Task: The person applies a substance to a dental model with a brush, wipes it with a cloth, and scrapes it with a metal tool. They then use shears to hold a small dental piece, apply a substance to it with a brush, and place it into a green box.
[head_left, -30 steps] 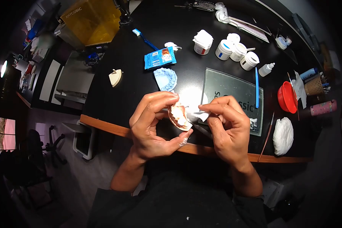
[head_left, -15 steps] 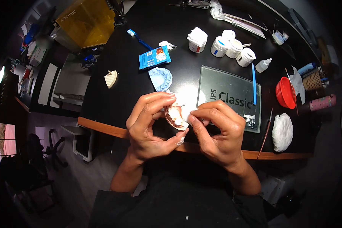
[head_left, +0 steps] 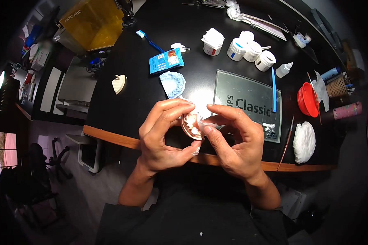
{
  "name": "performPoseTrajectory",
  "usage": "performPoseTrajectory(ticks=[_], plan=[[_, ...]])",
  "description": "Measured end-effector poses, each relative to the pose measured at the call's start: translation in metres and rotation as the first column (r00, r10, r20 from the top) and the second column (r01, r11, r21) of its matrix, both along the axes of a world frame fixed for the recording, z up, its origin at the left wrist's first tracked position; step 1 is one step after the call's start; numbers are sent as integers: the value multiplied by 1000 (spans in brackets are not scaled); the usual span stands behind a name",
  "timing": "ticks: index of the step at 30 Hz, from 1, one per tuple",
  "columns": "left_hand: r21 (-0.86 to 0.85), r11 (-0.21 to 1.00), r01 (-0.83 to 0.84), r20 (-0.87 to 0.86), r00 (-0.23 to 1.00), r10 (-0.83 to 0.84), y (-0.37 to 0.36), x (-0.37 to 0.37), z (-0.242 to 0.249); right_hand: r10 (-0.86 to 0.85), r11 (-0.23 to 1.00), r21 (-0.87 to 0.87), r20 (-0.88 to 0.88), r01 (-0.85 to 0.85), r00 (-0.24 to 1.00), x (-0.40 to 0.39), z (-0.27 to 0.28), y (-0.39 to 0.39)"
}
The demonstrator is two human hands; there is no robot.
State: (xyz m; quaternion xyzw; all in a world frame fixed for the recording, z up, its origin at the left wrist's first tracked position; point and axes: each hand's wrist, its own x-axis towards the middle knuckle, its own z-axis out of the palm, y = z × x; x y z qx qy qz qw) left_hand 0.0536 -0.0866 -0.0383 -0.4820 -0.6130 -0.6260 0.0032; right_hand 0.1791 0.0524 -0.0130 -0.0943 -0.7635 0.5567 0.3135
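Above the front edge of the desk, my left hand (head_left: 163,132) grips a dental model (head_left: 191,126) between thumb and fingers. The model has a brownish-pink base and pale teeth, and my fingers cover part of its rim. My right hand (head_left: 236,136) pinches a piece of white tissue (head_left: 210,125) between thumb and fingers, with its index finger stretched out above. The tissue's tip reaches the model's right side; whether it touches the teeth is hard to tell. White residue marks my left thumb. Just beyond my hands lies a blue dental impression (head_left: 173,85).
On the black desk (head_left: 143,110) lie a glass slab (head_left: 249,87) marked "Classic", a blue spatula (head_left: 274,90), several white jars (head_left: 236,51), a dropper bottle (head_left: 283,70), a red bowl (head_left: 307,100), a brush (head_left: 285,143), a white wad (head_left: 304,143), a blue packet (head_left: 166,61) and a toothbrush (head_left: 151,43).
The white tissue now shows between my right thumb and fingers, and my right index finger has lifted away. The model has turned slightly in my left hand and shifted a little right.
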Motion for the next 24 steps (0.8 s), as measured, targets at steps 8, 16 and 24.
performPoseTrajectory(ticks=[8,16,24], plan=[[-17,1000,5,0,1000,-5,0,0,0,-2,1000,0,10,2,1000,-2,-1,0],[-24,1000,6,-1,1000,-6,0,0,1,-8,998,63,59,4,998,-2,7,2],[-35,999,4,7,1000,-3,0,0,1,-7,992,124,42,2,999,-7,7,5]])
